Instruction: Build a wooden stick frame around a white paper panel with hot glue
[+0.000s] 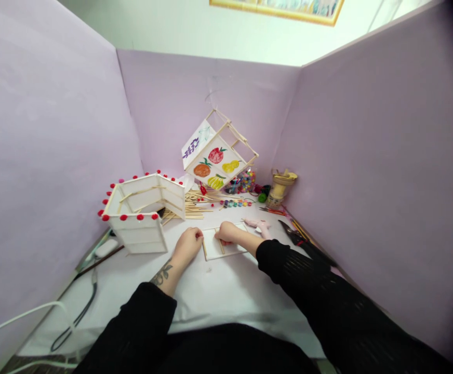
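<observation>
A white rectangular panel (232,249) edged with thin wooden sticks lies flat on the table in front of me. My left hand (189,243) is at its upper left corner, fingers pinched together against the edge. Over the middle of the panel, my right hand (228,232) has its fingers closed at the upper end of a short wooden stick (221,246) that runs across the panel. The fingertips of both hands are partly hidden. Just right of the panel lies a pale pink glue gun (261,226).
Left stands a white, stick-framed box (141,236) topped with red pom-poms. A fruit-painted lantern (215,161) hangs ahead. Behind lie loose wooden sticks (195,205) and coloured beads (236,203). Right are pruning shears (304,241) and a beige container (279,189). Lilac walls (347,140) enclose the table.
</observation>
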Tool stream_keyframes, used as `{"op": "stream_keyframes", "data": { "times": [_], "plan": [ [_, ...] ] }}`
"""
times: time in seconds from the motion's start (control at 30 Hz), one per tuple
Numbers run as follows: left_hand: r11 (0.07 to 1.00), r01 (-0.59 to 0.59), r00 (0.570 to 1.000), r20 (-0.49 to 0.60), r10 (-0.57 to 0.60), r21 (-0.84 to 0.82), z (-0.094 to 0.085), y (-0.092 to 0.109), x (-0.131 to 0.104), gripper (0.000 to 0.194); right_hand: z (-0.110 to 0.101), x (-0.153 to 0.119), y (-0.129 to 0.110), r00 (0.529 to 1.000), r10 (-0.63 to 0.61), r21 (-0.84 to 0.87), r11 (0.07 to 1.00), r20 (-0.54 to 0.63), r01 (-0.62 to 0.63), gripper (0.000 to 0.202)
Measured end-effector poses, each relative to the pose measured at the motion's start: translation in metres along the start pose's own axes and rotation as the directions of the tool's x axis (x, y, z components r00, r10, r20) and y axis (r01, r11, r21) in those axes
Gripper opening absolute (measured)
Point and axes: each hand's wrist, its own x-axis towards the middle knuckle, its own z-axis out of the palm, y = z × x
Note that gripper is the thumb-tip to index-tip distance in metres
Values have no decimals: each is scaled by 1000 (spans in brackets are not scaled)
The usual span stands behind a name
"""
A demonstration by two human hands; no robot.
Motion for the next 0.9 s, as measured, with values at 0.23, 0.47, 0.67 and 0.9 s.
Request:
{"op": "stream_keyframes", "data": {
  "times": [0.23, 0.47, 0.67, 0.9],
  "plan": [
    [1000, -22, 997, 68, 21, 16, 2, 0, -3, 12, -3, 0, 0, 998, -68, -60, 996, -18, 67, 20],
    [1000, 1, 994, 109, -4, 24, 1, 1, -3, 16, -33, 5, 8, 983, -143, 238, 957, -118, 167, 16],
    [999, -32, 995, 99, 32, 1, 3, -1, -4, 19, -44, 40, 11, 826, -362, -173, 932, -432, 318, 17],
    [999, -42, 993, 107, 41, 6, 5, -3, -4, 20, -36, 79, 7, 878, -363, -225, 926, -313, 302, 14]
  ]
}}
